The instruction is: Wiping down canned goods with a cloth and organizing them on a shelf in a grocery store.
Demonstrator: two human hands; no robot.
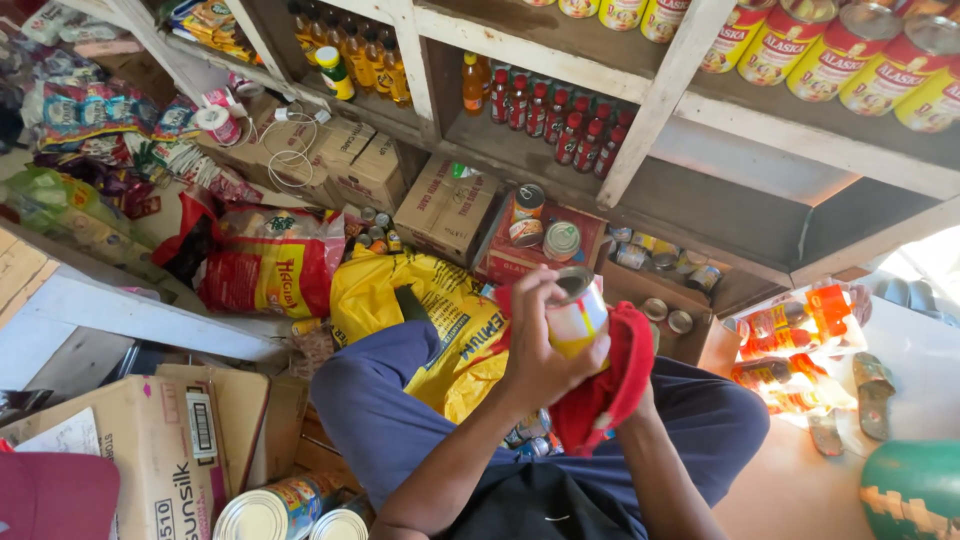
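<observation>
One can (pixel 575 315), white and yellow with a silver top, sits at frame centre: my left hand (pixel 535 350) wraps it, my right hand (pixel 640 400), under one red cloth (pixel 612 385), cups it at four o'clock.

A small cylindrical metal can with a yellow and white label (pixel 574 315) is gripped by the left hand (pixel 535 345); a red cloth (pixel 610 385) is draped over the right hand, hidden beneath.

arms: bare, no sleeves | legs: blue trousers (pixel 400 420) | torso: dark garment (pixel 540 505) with small pale mark
</observation>
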